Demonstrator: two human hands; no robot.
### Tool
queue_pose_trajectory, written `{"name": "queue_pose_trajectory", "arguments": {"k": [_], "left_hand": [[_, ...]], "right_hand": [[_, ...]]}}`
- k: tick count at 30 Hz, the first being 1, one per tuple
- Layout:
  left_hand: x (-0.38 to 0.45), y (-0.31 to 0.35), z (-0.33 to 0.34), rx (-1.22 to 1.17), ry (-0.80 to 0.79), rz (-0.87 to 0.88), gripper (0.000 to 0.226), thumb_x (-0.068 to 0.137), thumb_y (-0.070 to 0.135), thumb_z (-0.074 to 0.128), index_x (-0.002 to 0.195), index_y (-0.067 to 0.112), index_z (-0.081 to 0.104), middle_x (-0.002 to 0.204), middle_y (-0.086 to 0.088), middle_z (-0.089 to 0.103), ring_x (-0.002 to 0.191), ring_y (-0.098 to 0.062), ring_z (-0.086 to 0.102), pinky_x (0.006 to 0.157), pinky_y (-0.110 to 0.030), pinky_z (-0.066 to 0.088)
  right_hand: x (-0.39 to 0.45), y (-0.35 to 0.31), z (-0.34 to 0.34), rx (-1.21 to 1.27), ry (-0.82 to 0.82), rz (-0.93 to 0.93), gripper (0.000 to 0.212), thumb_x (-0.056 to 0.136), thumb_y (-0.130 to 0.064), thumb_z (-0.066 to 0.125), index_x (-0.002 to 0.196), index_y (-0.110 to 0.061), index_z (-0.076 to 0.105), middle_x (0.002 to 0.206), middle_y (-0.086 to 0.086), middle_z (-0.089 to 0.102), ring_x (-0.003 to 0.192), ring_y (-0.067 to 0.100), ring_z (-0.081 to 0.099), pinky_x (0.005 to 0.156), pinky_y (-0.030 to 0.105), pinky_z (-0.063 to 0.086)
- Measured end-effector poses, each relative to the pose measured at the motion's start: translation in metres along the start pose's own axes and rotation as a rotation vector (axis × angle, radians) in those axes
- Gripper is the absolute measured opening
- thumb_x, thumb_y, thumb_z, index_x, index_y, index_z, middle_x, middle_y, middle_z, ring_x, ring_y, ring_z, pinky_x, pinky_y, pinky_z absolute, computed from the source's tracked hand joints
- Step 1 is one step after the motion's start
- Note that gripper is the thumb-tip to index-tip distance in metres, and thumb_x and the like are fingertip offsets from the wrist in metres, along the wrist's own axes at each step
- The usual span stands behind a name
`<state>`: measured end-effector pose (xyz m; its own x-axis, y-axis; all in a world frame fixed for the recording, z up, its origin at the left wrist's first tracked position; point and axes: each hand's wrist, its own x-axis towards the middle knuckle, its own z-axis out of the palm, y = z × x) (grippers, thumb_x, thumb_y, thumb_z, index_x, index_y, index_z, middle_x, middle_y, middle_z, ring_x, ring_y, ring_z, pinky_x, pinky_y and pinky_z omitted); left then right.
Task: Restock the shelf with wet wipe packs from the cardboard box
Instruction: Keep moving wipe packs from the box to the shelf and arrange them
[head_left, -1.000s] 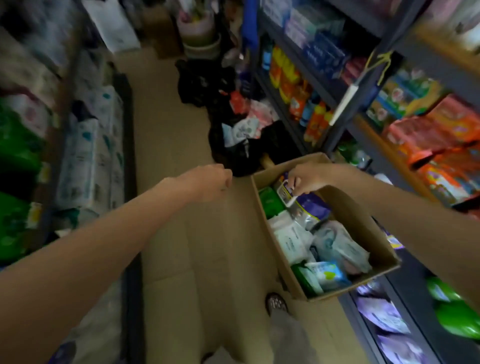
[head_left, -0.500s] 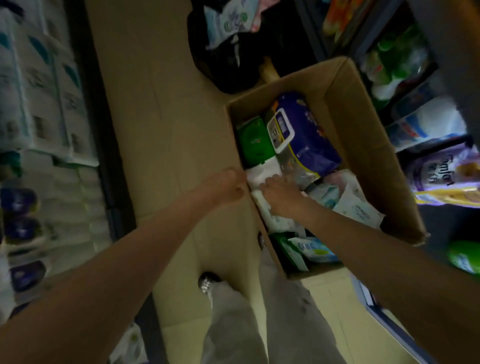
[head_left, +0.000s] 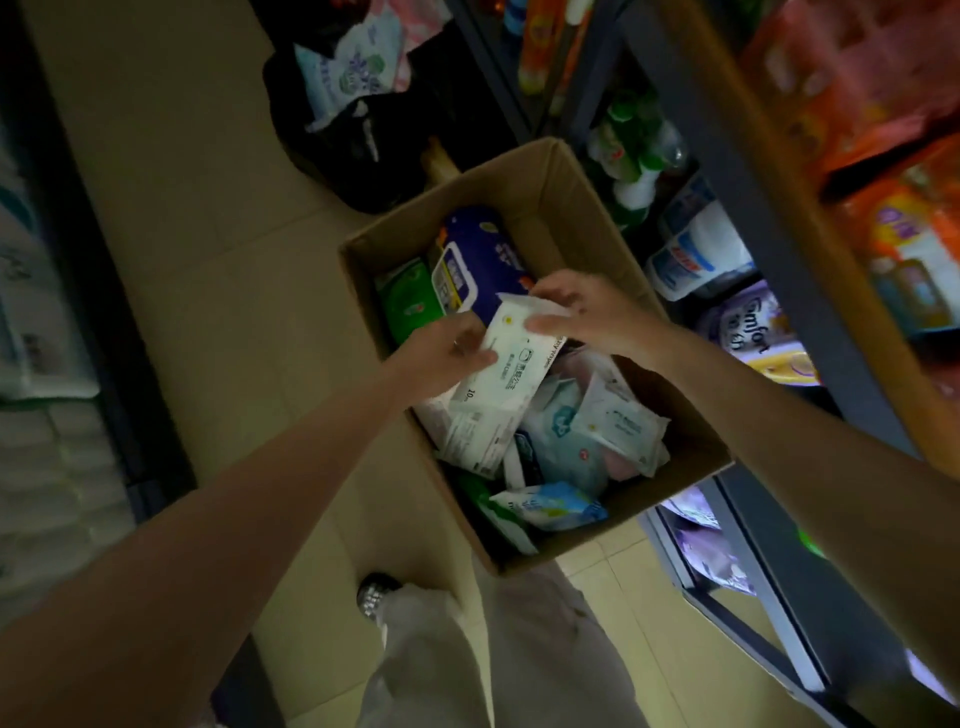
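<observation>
A white wipe pack (head_left: 498, 374) is held above the cardboard box (head_left: 582, 218), pinched by the left hand (head_left: 447, 353) and right hand (head_left: 587, 312). Removal appears underway; next, carriage toward the shelf (head_left: 727, 171) at three o'clock is likely needed.

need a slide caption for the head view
Both hands, left and right, lift a white wipe pack from the cardboard box beside the shelf.

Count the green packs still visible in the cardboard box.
2 visible: one green pack at the far end of the cardboard box, beside the dark blue pack; another green pack at the near end, mostly buried. More may be hidden underneath.
</observation>
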<state>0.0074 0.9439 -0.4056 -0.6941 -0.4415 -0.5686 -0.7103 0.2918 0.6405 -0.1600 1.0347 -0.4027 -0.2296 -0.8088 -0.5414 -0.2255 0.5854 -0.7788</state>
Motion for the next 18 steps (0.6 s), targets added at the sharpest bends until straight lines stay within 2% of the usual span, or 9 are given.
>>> {"name": "queue_pose_trajectory", "arguments": {"k": [2, 4, 6, 8, 12, 13, 15, 17, 18], "left_hand": [[0.007, 0.009, 0.008, 0.081, 0.0, 0.023, 0.015, 0.094, 0.022, 0.051, 0.09, 0.011, 0.042, 0.088, -0.004, 0.051, 0.08, -0.019, 0.053, 0.07, -0.024, 0.044], [0.012, 0.012, 0.014, 0.143, -0.005, 0.008, 0.016, 0.095, 0.022, 0.047, 0.093, 0.011, 0.037, 0.091, -0.011, 0.051, 0.087, -0.03, 0.056, 0.075, -0.04, 0.046], [0.014, 0.01, 0.014, 0.174, -0.016, -0.03, 0.015, 0.096, 0.022, 0.045, 0.095, 0.011, 0.035, 0.094, -0.016, 0.052, 0.091, -0.033, 0.058, 0.076, -0.041, 0.046], [0.014, 0.005, 0.013, 0.171, -0.034, -0.055, 0.015, 0.097, 0.022, 0.044, 0.096, 0.01, 0.036, 0.1, -0.019, 0.055, 0.093, -0.033, 0.058, 0.073, -0.036, 0.042], [0.011, -0.006, 0.012, 0.073, -0.051, -0.098, 0.018, 0.097, 0.021, 0.044, 0.109, 0.008, 0.041, 0.11, -0.011, 0.052, 0.101, -0.024, 0.054, 0.079, -0.03, 0.041], [0.01, -0.006, 0.011, 0.021, -0.047, -0.123, 0.025, 0.097, 0.02, 0.044, 0.116, 0.004, 0.043, 0.118, -0.012, 0.053, 0.108, -0.024, 0.054, 0.085, -0.033, 0.043], [0.007, -0.003, 0.007, -0.052, -0.031, -0.17, 0.033, 0.098, 0.019, 0.044, 0.124, 0.0, 0.043, 0.126, -0.015, 0.053, 0.116, -0.029, 0.053, 0.094, -0.038, 0.044], [0.0, 0.0, -0.001, -0.101, -0.008, -0.202, 0.032, 0.098, 0.018, 0.043, 0.125, 0.0, 0.043, 0.127, -0.015, 0.054, 0.117, -0.03, 0.054, 0.096, -0.039, 0.044], [-0.005, 0.003, -0.007, -0.136, 0.01, -0.21, 0.032, 0.098, 0.017, 0.044, 0.125, 0.001, 0.044, 0.127, -0.014, 0.054, 0.117, -0.03, 0.054, 0.098, -0.04, 0.043]], "right_hand": [[-0.002, 0.031, -0.008, 0.17, 0.196, 0.109, 0.029, 0.09, -0.021, 0.06, 0.117, -0.012, 0.051, 0.097, -0.001, 0.056, 0.086, 0.01, 0.054, 0.072, 0.018, 0.043], [0.0, 0.073, -0.008, -0.064, 0.27, 0.182, 0.02, 0.093, -0.012, 0.051, 0.113, -0.008, 0.054, 0.101, 0.01, 0.058, 0.092, 0.023, 0.057, 0.072, 0.02, 0.042], [-0.001, 0.111, 0.001, -0.563, 0.104, 0.236, 0.031, 0.09, -0.007, 0.05, 0.121, -0.003, 0.05, 0.117, 0.018, 0.058, 0.106, 0.032, 0.056, 0.077, 0.026, 0.043], [-0.002, 0.134, 0.014, -0.863, -0.065, 0.268, 0.054, 0.086, -0.013, 0.057, 0.135, -0.008, 0.035, 0.131, 0.015, 0.048, 0.12, 0.033, 0.047, 0.088, 0.036, 0.043], [0.01, 0.144, 0.035, -0.736, -0.23, 0.277, 0.065, 0.084, -0.017, 0.063, 0.14, -0.013, 0.031, 0.136, 0.013, 0.044, 0.122, 0.03, 0.046, 0.095, 0.035, 0.043], [0.009, 0.138, 0.033, -0.639, -0.277, 0.322, 0.061, 0.085, -0.017, 0.062, 0.139, -0.012, 0.035, 0.133, 0.013, 0.049, 0.117, 0.028, 0.05, 0.093, 0.032, 0.044], [0.002, 0.118, 0.017, -0.568, -0.371, 0.339, 0.045, 0.081, -0.007, 0.065, 0.124, -0.01, 0.052, 0.103, 0.007, 0.061, 0.09, 0.019, 0.055, 0.068, 0.014, 0.045], [-0.005, 0.08, -0.007, -0.577, -0.417, 0.279, 0.032, 0.075, 0.005, 0.067, 0.094, -0.018, 0.058, 0.071, -0.005, 0.046, 0.064, 0.009, 0.043, 0.046, 0.005, 0.033], [-0.008, 0.059, -0.017, -0.573, -0.431, 0.247, 0.02, 0.073, 0.004, 0.069, 0.084, -0.012, 0.063, 0.067, -0.002, 0.045, 0.062, 0.009, 0.041, 0.047, 0.007, 0.032]]}}
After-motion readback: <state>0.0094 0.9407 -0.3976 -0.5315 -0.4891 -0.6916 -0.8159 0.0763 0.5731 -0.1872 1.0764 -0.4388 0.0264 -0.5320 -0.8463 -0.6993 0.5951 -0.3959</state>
